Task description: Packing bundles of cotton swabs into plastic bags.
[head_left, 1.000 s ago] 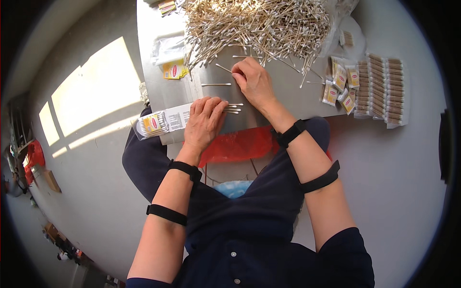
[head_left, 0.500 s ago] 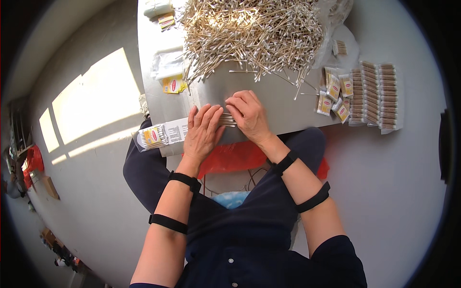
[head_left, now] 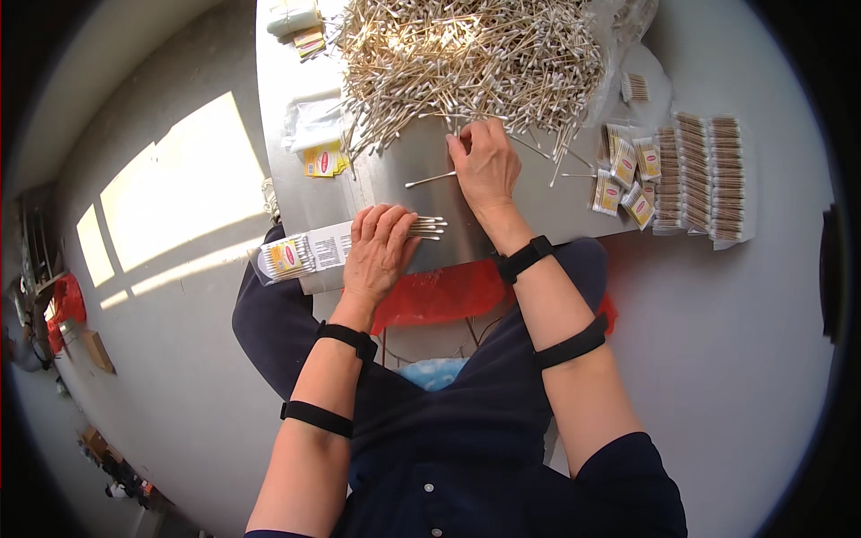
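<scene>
Under the curled fingers of my left hand [head_left: 381, 247] is a small bundle of cotton swabs [head_left: 429, 227], their white tips sticking out to the right. The same hand rests over the right end of a white printed card [head_left: 330, 245], which joins a clear pack of swabs with a yellow label [head_left: 285, 256]. My right hand [head_left: 487, 166] is closed at the near edge of a big heap of loose cotton swabs [head_left: 466, 63]. A single cotton swab [head_left: 430, 180] sticks out leftward from beneath it; its other end is hidden by the hand.
Right of the heap lie small yellow-labelled swab packs [head_left: 621, 166] and long strips of filled packs [head_left: 725, 179]. A clear plastic bag [head_left: 619, 36] borders the heap. Yellow cards [head_left: 323, 160] and clear film sleeves [head_left: 314, 118] lie at the left of the metal table [head_left: 395, 170].
My right hand has moved away from the bundle, up to the edge of the heap. A single swab now shows beneath it. My left hand has stayed on the bundle.
</scene>
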Motion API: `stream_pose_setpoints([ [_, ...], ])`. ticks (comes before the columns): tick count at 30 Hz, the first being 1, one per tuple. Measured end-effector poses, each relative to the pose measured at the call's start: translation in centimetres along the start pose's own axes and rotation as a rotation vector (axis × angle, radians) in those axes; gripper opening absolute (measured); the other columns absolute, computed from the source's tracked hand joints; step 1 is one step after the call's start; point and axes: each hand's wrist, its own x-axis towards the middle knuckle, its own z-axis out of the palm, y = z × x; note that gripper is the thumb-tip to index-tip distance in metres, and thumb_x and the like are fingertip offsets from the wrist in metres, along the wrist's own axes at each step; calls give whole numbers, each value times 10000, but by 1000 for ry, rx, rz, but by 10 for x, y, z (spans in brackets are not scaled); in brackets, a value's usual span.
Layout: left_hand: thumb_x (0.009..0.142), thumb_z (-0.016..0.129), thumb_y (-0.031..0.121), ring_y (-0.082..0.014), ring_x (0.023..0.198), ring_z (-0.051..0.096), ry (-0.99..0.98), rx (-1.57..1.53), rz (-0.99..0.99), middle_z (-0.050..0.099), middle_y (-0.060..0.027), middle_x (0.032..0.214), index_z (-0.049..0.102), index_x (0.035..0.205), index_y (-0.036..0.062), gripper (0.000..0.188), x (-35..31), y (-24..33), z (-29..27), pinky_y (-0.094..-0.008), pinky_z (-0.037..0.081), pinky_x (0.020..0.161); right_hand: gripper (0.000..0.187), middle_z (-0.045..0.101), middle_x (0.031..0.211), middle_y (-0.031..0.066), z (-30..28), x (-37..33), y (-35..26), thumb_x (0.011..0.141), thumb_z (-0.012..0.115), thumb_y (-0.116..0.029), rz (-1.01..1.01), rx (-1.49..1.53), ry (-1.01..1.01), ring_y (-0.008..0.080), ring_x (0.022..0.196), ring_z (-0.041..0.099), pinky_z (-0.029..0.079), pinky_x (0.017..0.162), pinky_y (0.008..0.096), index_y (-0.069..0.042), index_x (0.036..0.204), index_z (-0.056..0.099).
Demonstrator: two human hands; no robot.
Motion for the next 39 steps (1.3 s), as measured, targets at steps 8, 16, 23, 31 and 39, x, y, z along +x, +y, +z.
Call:
stream_pose_setpoints([
  [8,803,764,147,-272,1248,487,19,1,10,542,-53,1264,554,1253,118,498,-2,-2,-1,-461,363,1094,170,615,931,87,-11,-45,2,813,755,-110,-63,432,-209,312,887,626,511,741,411,-57,952,672],
  [16,810,759,167,-272,1265,477,18,3,-1,533,-54,1292,532,1270,123,515,-6,-6,-2,-465,349,1115,359,590,971,75,-15,-60,-5,673,841,-95,-23,353,-113,286,945,582,449,811,414,-63,976,650],
  [23,810,759,172,-271,1272,470,6,-7,1,526,-50,1298,508,1284,121,539,-3,-4,0,-472,340,1121,297,594,946,47,-3,-48,-9,686,829,-111,-58,347,-148,264,937,572,422,835,403,-82,927,658],
  [31,828,742,168,-275,1363,423,36,23,-16,489,-56,1421,452,1381,117,627,-3,-2,1,-483,273,1201,210,606,930,38,-2,-73,-17,741,768,-77,-359,332,-200,253,951,576,431,853,396,-90,928,674],
  [39,873,712,229,-244,1376,413,-44,55,-27,477,-19,1434,453,1415,119,611,0,-5,0,-458,264,1217,163,604,1042,38,-36,-11,34,771,722,-73,-354,-146,-26,249,969,583,447,855,390,-75,910,637],
])
